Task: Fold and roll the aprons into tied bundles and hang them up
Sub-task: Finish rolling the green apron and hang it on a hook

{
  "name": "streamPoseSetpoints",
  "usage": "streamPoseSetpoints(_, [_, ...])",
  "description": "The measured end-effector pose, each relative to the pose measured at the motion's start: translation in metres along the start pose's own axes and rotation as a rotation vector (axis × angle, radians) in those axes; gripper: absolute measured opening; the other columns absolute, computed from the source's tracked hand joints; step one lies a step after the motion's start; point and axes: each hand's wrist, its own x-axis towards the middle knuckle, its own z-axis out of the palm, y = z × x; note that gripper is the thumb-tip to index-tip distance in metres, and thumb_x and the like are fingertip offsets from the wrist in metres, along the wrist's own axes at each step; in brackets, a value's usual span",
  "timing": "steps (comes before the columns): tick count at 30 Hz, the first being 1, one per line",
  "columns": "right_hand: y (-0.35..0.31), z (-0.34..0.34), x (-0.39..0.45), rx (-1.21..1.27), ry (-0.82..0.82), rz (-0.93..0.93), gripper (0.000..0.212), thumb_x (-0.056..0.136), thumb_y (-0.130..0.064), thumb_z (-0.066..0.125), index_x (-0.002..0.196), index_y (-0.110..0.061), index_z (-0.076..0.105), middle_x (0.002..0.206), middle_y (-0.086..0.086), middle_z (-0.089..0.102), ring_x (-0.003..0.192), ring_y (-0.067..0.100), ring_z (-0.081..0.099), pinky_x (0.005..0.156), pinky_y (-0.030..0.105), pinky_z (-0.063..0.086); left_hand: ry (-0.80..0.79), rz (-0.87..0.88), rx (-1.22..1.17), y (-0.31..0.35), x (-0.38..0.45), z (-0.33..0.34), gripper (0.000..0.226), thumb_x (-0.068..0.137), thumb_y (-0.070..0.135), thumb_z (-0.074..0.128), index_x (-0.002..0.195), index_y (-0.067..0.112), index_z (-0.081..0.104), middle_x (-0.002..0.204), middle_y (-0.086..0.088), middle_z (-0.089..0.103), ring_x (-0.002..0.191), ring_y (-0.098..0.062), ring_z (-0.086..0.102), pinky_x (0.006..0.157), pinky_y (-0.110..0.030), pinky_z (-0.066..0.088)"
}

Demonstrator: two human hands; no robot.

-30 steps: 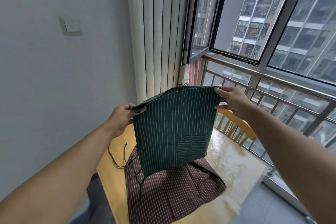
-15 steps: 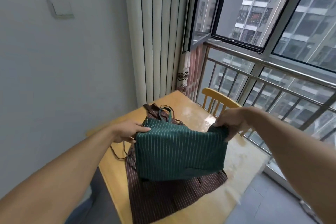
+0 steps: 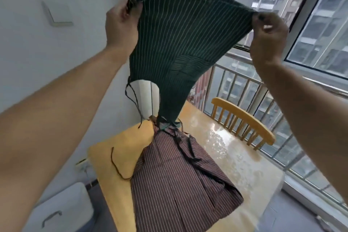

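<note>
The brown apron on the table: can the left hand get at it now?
Probably not at once: the left hand grips the raised green apron. The brown apron lies uncovered below.

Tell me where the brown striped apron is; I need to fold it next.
In the head view the brown striped apron lies spread on the wooden table, low centre, below the green apron held up by both hands.

Pale wall, wooden table, wooden chair, railed window with daylight.
</note>
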Motion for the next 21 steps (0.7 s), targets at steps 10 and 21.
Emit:
streamPoseSetpoints(10, [0.120, -0.061, -0.158, 0.027, -0.516, 0.563, 0.019, 0.107, -0.024, 0.049, 0.104, -0.010, 0.062, 0.106, 0.016, 0.072, 0.087, 0.034, 0.075, 0.066, 0.043, 0.061, -0.227, -0.414, 0.304, -0.110, -0.187, -0.001, 0.015, 0.099, 0.024, 0.067, 0.085, 0.026, 0.072, 0.079, 0.012, 0.069, 0.075, -0.007, 0.060, 0.062, -0.011, 0.044])
streamPoseSetpoints(21, [0.230, -0.170, -0.394, -0.406, -0.651, 1.247, 0.047, 0.075, -0.015, 0.091, 0.109, -0.010, 0.058, 0.106, 0.013, 0.066, 0.083, 0.031, 0.071, 0.072, 0.050, 0.063, -1.051, -0.804, 0.675, -0.199, -0.443, -0.020, 0.040, 0.080, -0.013, 0.046, 0.082, 0.024, 0.062, 0.099, 0.008, 0.066, 0.096, -0.010, 0.062, 0.090, -0.041, 0.056])
